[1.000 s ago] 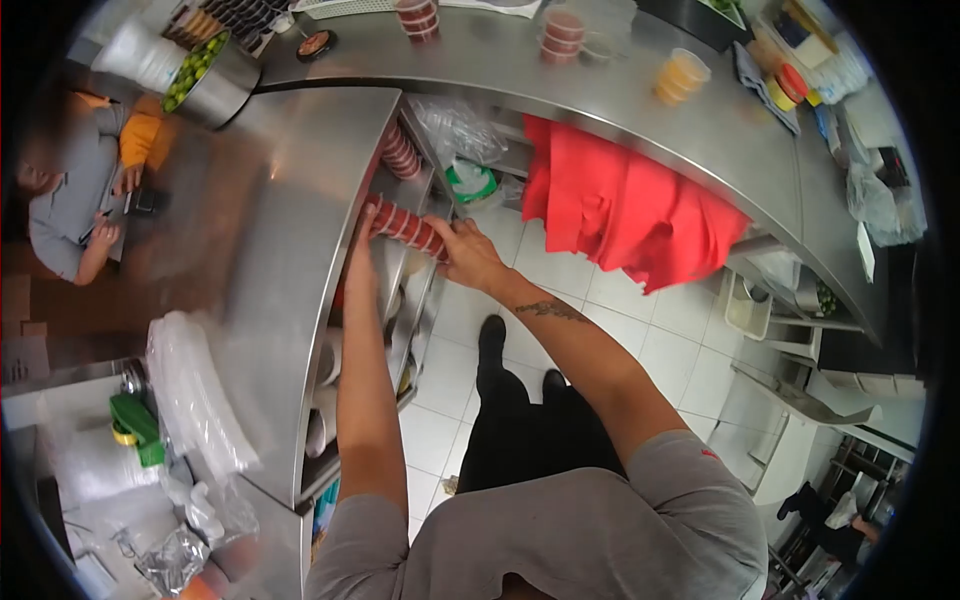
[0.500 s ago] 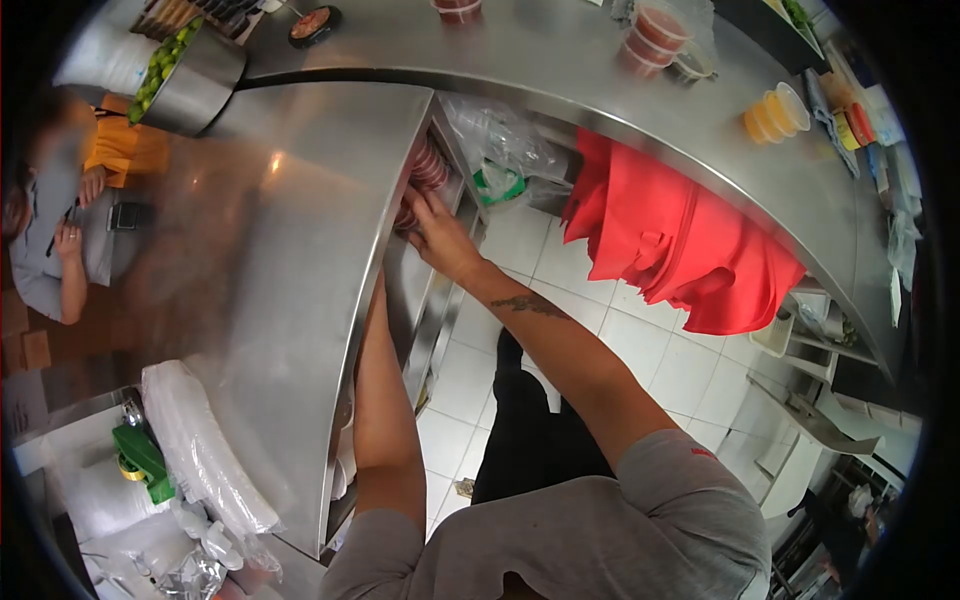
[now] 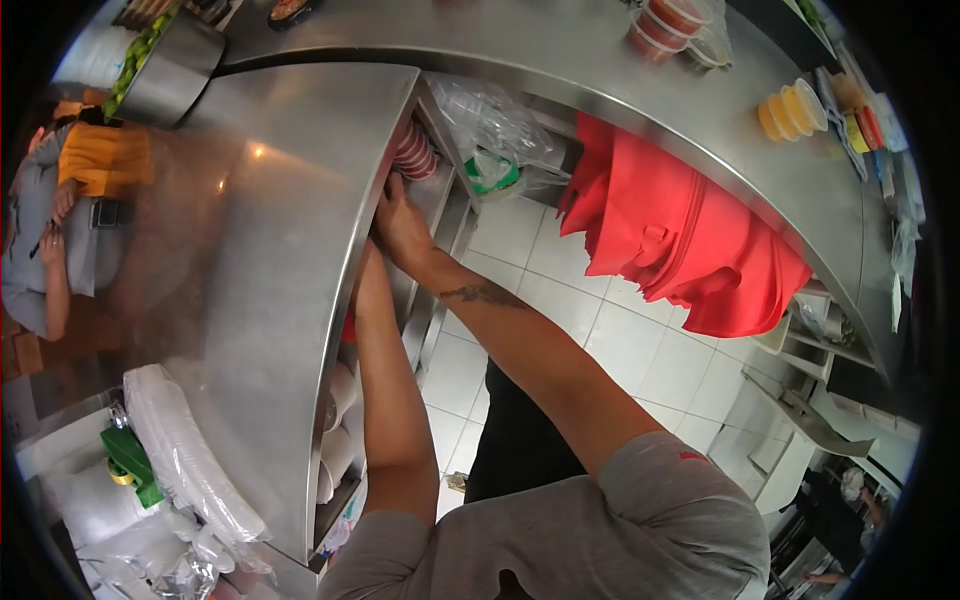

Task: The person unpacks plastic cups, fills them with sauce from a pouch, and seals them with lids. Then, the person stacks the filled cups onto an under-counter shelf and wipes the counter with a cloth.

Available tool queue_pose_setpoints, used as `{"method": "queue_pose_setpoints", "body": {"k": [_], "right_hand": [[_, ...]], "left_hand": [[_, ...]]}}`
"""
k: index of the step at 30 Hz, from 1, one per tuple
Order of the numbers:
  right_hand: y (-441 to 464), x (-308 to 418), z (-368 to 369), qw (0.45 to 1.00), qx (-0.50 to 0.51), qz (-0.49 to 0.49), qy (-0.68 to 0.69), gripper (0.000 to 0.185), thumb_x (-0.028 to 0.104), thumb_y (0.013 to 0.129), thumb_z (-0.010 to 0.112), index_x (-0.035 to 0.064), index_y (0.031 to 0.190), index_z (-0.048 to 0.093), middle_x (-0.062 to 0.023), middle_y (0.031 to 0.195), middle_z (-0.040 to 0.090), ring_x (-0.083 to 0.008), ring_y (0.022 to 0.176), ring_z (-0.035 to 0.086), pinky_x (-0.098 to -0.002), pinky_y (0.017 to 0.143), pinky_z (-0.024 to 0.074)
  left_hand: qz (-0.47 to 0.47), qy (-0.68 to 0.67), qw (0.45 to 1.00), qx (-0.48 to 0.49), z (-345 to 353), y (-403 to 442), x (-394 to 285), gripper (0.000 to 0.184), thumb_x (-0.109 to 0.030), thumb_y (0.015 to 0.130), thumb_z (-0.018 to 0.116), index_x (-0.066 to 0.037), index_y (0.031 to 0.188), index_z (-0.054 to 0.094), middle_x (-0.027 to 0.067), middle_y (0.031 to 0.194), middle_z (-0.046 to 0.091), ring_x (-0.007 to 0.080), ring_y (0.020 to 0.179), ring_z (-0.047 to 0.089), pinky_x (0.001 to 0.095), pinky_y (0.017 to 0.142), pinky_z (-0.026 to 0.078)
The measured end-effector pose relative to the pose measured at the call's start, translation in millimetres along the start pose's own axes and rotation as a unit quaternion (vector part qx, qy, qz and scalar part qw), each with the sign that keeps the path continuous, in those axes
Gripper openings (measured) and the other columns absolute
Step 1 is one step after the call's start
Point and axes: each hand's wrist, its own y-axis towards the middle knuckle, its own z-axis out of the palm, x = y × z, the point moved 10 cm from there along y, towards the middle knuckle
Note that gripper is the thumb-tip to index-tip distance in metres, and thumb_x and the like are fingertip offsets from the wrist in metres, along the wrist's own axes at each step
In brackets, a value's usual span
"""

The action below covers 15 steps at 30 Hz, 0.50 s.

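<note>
My right hand (image 3: 402, 225) reaches into the shelf under the steel counter (image 3: 270, 220). Its fingertips are hidden beyond the counter's edge, so what they grip, if anything, does not show. Just past it is a stack of red-and-white rimmed items (image 3: 414, 155), perhaps cups or bowls. My left arm goes in beside it, and the left hand is concealed under the counter. White cups (image 3: 338, 462) lie on the same shelf, nearer my body.
Red bags (image 3: 680, 240) hang below the curved counter on the right. Lidded tubs of red sauce (image 3: 665, 30) and yellow cups (image 3: 790, 112) stand on top. A plastic-wrapped white stack (image 3: 190, 455) lies at lower left. Across the counter is a person (image 3: 45, 250).
My right hand has drawn back from the red-and-white stack toward my body and the counter's edge, leaving more of the stack visible. More white cups show beside my left arm.
</note>
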Motion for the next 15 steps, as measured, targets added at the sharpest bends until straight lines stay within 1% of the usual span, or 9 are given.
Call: {"method": "queue_pose_setpoints", "body": {"k": [1,4,6,7,10,13,15], "right_hand": [[0.9,-1.4,3.1,1.0,0.004,-0.002,0.003,0.043,0.004,0.077,0.056,-0.0013,0.118,0.043,-0.0252,0.108,0.041,-0.0443,0.085,0.057,-0.0447,0.072,0.0535],[-0.5,-7.0,7.9,0.999,-0.003,-0.008,0.04,0.064,0.003,0.08,0.051,0.0061,0.139,0.027,-0.0252,0.116,0.043,-0.044,0.092,0.058,-0.0485,0.079,0.05],[-7.9,-9.6,5.6,0.997,0.001,-0.025,0.071,0.065,0.002,0.079,0.052,0.0053,0.139,0.026,-0.0254,0.119,0.042,-0.0446,0.096,0.056,-0.0486,0.083,0.0483],[-10.5,-11.0,1.0,0.996,0.002,-0.034,0.087,0.066,0.002,0.078,0.052,0.005,0.138,0.026,-0.0255,0.12,0.042,-0.045,0.098,0.055,-0.0487,0.085,0.0474],[-25.3,-41.2,-21.9,0.976,-0.021,0.084,0.2,0.064,-0.005,0.069,0.056,-0.0009,0.13,0.036,-0.0244,0.124,0.04,-0.0387,0.114,0.045,-0.0422,0.096,0.0404],[-24.0,-36.3,-70.0,0.979,-0.166,0.05,0.109,0.07,-0.007,0.068,0.054,0.0008,0.133,0.032,-0.0227,0.124,0.04,-0.0383,0.119,0.04,-0.0418,0.101,0.036],[-21.0,-28.6,-69.3,0.983,-0.165,0.057,0.052,0.07,-0.007,0.067,0.055,0.0018,0.133,0.032,-0.0216,0.125,0.039,-0.0386,0.117,0.041,-0.0411,0.1,0.037]], "left_hand": [[0.021,0.006,1.0,-0.004,-2.2,-5.6,-4.8,0.041,-0.022,0.09,0.049,0.004,0.121,0.052,0.0265,0.126,0.05,0.0402,0.115,0.048,0.0428,0.097,0.038],[0.041,0.02,0.999,0.004,-0.9,-12.6,-13.2,0.041,-0.022,0.091,0.048,0.005,0.121,0.051,0.0283,0.127,0.049,0.0426,0.117,0.046,0.0435,0.097,0.038],[-0.007,0.024,0.998,0.052,10.0,-7.8,-8.9,0.041,-0.022,0.091,0.047,0.006,0.121,0.051,0.0294,0.128,0.048,0.0442,0.118,0.046,0.044,0.098,0.037],[-0.055,0.018,0.994,0.096,19.9,-5.5,-3.5,0.043,-0.023,0.091,0.047,0.007,0.121,0.05,0.031,0.128,0.047,0.0464,0.119,0.043,0.0444,0.099,0.036],[-0.022,0.038,0.997,0.063,22.3,-2.3,-7.5,0.048,-0.026,0.09,0.048,0.008,0.125,0.046,0.0319,0.127,0.047,0.0455,0.118,0.045,0.0451,0.098,0.036],[-0.086,0.035,0.989,0.114,27.3,-5.3,-0.3,0.049,-0.023,0.091,0.047,0.007,0.128,0.041,0.0309,0.127,0.048,0.044,0.118,0.045,0.0444,0.098,0.037],[-0.024,-0.01,0.995,0.094,23.7,-9.3,-8.4,0.043,-0.021,0.09,0.046,0.006,0.123,0.047,0.0321,0.123,0.049,0.0438,0.114,0.048,0.0437,0.096,0.039]]}}
